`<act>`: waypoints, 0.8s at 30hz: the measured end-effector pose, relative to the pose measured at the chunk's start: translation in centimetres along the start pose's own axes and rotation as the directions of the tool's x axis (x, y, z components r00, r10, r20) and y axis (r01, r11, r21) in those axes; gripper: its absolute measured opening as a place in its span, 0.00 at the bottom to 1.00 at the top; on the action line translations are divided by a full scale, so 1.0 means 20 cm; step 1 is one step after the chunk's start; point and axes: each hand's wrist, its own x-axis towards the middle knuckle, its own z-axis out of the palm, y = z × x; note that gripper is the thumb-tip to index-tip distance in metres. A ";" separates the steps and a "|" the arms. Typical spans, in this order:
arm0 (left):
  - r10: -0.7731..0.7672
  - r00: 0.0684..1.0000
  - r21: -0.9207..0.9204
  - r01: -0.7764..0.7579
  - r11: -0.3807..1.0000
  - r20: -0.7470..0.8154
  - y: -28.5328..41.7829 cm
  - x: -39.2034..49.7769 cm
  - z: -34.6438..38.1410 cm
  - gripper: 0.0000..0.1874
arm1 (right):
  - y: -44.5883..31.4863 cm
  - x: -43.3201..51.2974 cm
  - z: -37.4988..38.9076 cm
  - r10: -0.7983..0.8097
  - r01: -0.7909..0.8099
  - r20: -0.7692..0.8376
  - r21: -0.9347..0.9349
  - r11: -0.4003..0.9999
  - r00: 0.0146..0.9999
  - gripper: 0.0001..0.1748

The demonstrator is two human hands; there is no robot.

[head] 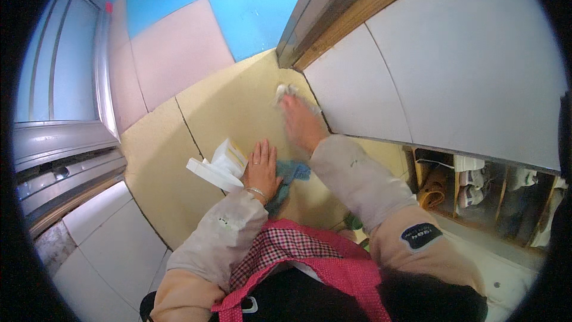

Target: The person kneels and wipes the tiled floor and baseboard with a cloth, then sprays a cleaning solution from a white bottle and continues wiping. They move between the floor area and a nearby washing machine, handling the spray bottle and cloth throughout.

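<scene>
My right hand point(303, 121) presses a crumpled white wipe point(283, 91) on the yellow floor tile point(232, 94), close to the foot of the tiled wall; hand and wipe are blurred. Nearer to me, my left hand point(262, 169) lies palm down with fingers stretched out, wearing a ring and a bracelet. Beside and partly under it is a blue-green cloth point(282, 188). Just left of that hand, a small white box point(227, 160) with a yellow stripe stands next to a flat white piece point(213, 175); whether the two are joined I cannot tell.
White wall tiles point(447, 53) rise on the right beside a wooden door frame point(344, 31). Below them, a shoe rack point(473, 192) holds several shoes. A metal-framed door point(105, 76) stands at left. Blue and pink floor tiles point(174, 31) lie beyond the yellow ones.
</scene>
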 end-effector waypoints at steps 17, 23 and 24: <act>-0.049 0.997 0.031 0.047 0.998 0.052 0.02 0.03 0.00 0.50 | -0.09 0.47 0.07 -0.001 0.008 0.140 -0.049 0.999 0.990 0.30; -0.028 0.998 0.044 0.025 0.999 0.052 0.01 0.03 0.00 0.47 | -0.10 -0.21 -0.01 -0.301 0.290 0.090 0.111 0.950 0.949 0.24; 0.010 1.000 0.086 -0.011 0.996 0.004 0.00 0.00 0.02 0.42 | -0.09 -0.32 -0.03 -0.303 0.296 0.103 0.074 0.952 0.947 0.23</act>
